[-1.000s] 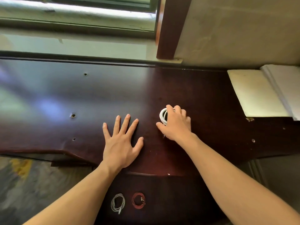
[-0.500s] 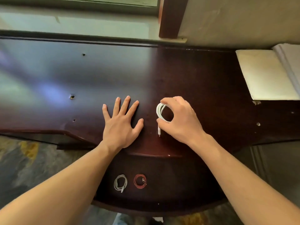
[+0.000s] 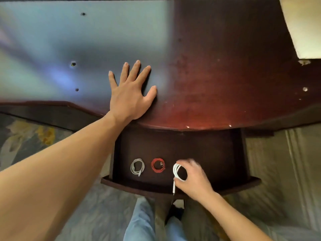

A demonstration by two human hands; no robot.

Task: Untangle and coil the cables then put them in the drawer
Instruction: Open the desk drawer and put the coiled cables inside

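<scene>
Presently, the right hand [image 3: 192, 180] is inside the open drawer [image 3: 239, 153], fingers curled round a coiled white cable [image 3: 177, 171]. The coil is held upright between thumb and fingers, at the right end of a row of three coils. One loose end with its plug hangs down from the coil and crosses the drawer's front edge. Whether the coil touches the drawer floor cannot be told; the fingertips are blurred.

The left hand [image 3: 129, 94] lies flat on the desk [image 3: 217, 75], palm down, fingers straight and spread, holding nothing. It sits close to the desk's front edge, above the drawer's left side.

Two more cables lie on the drawer floor. A grey cable [image 3: 137, 167] is coiled at the left, its plug end pointing toward the drawer front. A red cable [image 3: 158, 165] is coiled just beside it, to its right, apart from it. The white cable is to the right of the red one, not touching it.

The desk top is dark reddish wood with a strong pale reflection over its left half and several small holes. A pale flat pad [image 3: 302, 23] rests at the far right corner of the desk. Below the drawer, the person's legs in blue jeans [image 3: 140, 221] are in view above patterned flooring [image 3: 26, 134].
</scene>
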